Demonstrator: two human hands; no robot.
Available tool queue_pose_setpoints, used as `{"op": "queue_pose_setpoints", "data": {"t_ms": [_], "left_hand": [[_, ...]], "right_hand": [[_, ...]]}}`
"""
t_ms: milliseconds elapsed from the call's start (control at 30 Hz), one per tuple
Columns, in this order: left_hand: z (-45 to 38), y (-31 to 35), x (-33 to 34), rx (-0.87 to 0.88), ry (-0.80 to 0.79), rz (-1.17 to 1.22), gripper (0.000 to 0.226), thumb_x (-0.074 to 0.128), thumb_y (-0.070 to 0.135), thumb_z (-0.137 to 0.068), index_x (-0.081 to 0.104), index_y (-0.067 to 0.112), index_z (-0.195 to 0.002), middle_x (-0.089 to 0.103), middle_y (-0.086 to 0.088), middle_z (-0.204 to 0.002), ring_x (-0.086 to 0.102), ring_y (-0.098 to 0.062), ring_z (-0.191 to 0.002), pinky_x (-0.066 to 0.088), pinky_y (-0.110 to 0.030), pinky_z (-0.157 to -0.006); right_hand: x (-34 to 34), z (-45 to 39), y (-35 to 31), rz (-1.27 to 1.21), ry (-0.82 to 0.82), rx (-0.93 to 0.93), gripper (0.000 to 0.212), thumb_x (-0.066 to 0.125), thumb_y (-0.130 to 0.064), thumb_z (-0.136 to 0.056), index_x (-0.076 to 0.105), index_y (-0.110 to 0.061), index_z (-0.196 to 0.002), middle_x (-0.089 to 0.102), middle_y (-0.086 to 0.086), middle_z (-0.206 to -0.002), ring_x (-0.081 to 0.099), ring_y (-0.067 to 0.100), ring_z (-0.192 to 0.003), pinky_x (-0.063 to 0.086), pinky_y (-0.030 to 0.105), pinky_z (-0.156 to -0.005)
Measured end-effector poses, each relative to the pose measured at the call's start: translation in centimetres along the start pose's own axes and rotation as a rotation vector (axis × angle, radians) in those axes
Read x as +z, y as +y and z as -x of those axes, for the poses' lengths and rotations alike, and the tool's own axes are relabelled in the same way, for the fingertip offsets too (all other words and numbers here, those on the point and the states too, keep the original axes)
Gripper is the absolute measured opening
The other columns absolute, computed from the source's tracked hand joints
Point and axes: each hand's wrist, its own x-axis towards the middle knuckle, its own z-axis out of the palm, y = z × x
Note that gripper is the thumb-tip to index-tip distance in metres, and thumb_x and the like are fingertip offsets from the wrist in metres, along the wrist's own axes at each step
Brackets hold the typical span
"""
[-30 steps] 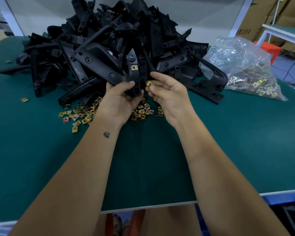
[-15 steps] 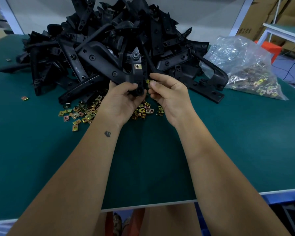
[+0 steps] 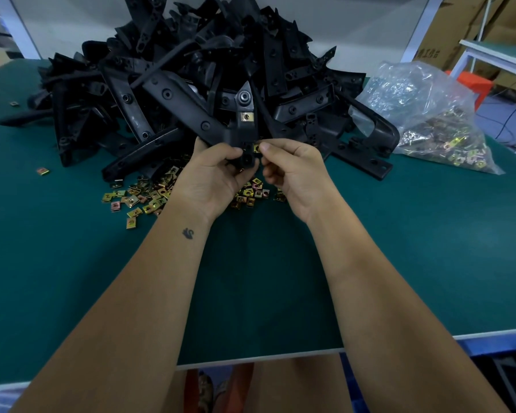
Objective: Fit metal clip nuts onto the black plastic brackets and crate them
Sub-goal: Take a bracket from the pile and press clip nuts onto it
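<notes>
Brackets (image 3: 191,79) black plastic, matt with slight sheen. Clip nuts (image 3: 149,198) yellowish plated metal, shiny. Bench (image 3: 57,263) top matt green, cloth-like, pale smooth front edge. Bag (image 3: 423,114) at right edge clear crinkled glossy plastic. Boxes (image 3: 459,28) behind brown cardboard.

Left hand (image 3: 213,174) gripping a black bracket (image 3: 209,120) above the green worktop (image 3: 399,263), one clip nut (image 3: 246,117) already fitted. Right hand (image 3: 292,171) pinching a second clip nut (image 3: 256,148) against the bracket's lower end. Behind, heaped brackets (image 3: 191,64); loose nuts (image 3: 143,198) scattered beneath; bagged nuts (image 3: 426,117) toward the right edge.

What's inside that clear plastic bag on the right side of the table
The clear plastic bag holds a heap of loose metal clip nuts, gold and silver. Crinkled film glare hides the upper contents.
</notes>
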Motion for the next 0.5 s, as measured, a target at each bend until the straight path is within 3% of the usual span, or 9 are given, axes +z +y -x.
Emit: {"op": "queue_pose_setpoints", "data": {"t_ms": [133, 500], "left_hand": [[-0.08, -0.06, -0.14, -0.004, -0.052, -0.001, 0.038, 0.045, -0.011, -0.088, 0.049, 0.015, -0.114, 0.072, -0.006, -0.095, 0.072, -0.020, -0.080, 0.057, -0.034, -0.074], [-0.23, -0.10, -0.22, -0.002, -0.033, -0.017, 0.037, 0.046, -0.012, -0.089, 0.051, 0.018, -0.111, 0.070, -0.006, -0.099, 0.069, -0.020, -0.087, 0.057, -0.034, -0.076]], "right_hand": [[0.04, -0.01, 0.09, 0.010, -0.024, 0.003, 0.011, 0.064, -0.010, -0.093, 0.070, -0.014, -0.085, 0.061, -0.005, -0.061, 0.054, 0.007, -0.054, 0.044, 0.020, -0.053], [-0.09, -0.21, 0.16, -0.076, -0.026, 0.002, 0.018, 0.064, -0.010, -0.092, 0.069, -0.016, -0.076, 0.058, -0.007, -0.058, 0.053, 0.009, -0.052, 0.044, 0.021, -0.053]]}}
